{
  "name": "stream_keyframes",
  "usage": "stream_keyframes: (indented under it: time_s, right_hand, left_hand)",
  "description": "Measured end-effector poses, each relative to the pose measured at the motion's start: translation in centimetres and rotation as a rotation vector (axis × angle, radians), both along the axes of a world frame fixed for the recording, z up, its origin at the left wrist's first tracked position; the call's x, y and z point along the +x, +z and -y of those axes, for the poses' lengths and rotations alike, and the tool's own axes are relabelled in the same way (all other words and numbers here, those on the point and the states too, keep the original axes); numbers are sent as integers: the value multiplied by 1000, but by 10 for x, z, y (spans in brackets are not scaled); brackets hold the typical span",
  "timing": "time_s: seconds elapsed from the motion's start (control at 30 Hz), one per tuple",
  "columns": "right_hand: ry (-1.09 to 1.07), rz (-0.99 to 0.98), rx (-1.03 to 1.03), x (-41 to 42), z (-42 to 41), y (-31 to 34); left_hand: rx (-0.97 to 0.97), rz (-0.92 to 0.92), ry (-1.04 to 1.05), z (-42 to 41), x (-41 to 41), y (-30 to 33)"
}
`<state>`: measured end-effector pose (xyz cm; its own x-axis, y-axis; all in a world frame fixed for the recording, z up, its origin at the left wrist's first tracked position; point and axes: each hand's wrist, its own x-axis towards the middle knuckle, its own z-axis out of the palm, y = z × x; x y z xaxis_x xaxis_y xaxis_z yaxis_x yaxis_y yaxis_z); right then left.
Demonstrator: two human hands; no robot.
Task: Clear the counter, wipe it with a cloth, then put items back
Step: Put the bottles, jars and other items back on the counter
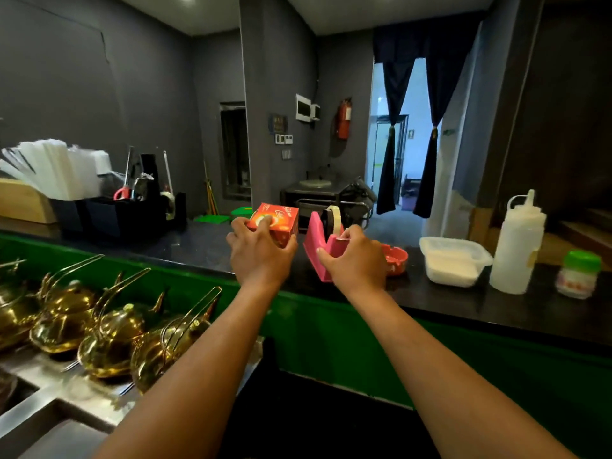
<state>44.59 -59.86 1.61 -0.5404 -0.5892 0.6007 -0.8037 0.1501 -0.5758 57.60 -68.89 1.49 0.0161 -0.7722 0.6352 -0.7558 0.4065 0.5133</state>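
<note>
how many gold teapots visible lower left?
4 at least. The gold teapots sit in a row below the counter: one cut off by the left edge, then and nearest the left arm. More may lie out of frame.

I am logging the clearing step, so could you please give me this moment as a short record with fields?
left hand: left hand grips the red box
right hand: right hand grips the pink tape dispenser
behind right hand: red ashtray, partly hidden
right of it, in order: lidded plastic container, white squeeze bottle, green-capped jar
surface: dark counter
below counter, left: brass teapots
</note>
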Motion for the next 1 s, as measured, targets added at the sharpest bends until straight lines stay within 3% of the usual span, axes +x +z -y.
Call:
stream_keyframes:
  time_s: [0.23,0.5,0.7,0.87,1.0]
  right_hand:
    - [-111,-6,59,-8,63,-19]
    - [-168,-112,136,-5,73,-22]
    - [24,-384,72,-21,57,-29]
    - [69,-384,110,-34,55,-38]
    - [-29,-423,118,-31,64,-39]
  left_hand:
    - [61,11,-7,57,-26,-25]
    - [103,3,-32,76,-36,-42]
    - [151,29,-115,78,-29,-48]
    - [198,67,-153,79,-29,-49]
    - [206,70,-148,81,-30,-49]
